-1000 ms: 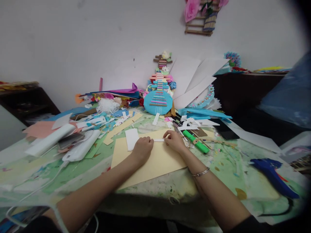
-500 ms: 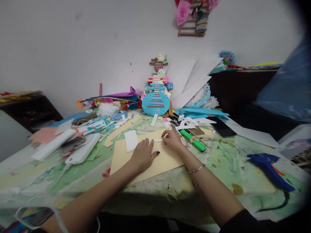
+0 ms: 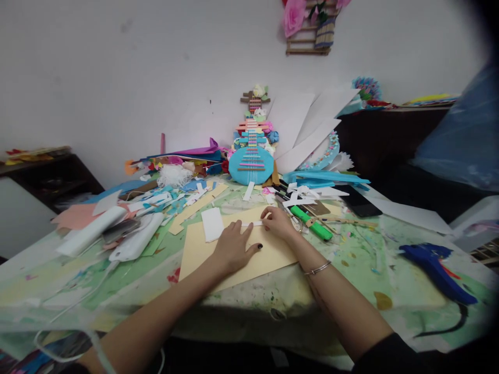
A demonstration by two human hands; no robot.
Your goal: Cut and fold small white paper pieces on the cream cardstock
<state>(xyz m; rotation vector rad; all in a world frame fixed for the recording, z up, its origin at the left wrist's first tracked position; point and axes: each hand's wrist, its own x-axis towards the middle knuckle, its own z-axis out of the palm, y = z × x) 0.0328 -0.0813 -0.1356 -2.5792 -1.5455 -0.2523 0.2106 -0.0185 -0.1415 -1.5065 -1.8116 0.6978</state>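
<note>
A narrow white paper strip (image 3: 255, 224) lies on a cream sheet of card (image 3: 234, 278) in front of me. My left hand (image 3: 234, 248) rests flat on the card with its thumb spread out, and its fingertips touch the strip's left end. The fingers of my right hand (image 3: 276, 222) are curled and pinch the strip's right end. Just left of my left hand lies a small white paper rectangle (image 3: 212, 224) on the card. A green box cutter (image 3: 312, 223) is to the right of my right hand, beside partly hidden scissors (image 3: 298, 224).
A blue paper lute (image 3: 251, 166) leans at the back wall. A blue glue gun (image 3: 436, 270) lies at the right and a black phone (image 3: 358, 201) behind it. Paper scraps (image 3: 156, 200) and a white power strip (image 3: 136, 239) are at the left.
My left thumb has spread a little farther from the fingers, and the fingers have shifted slightly on the strip. The right hand keeps its pinch. The whole view has shifted slightly.
</note>
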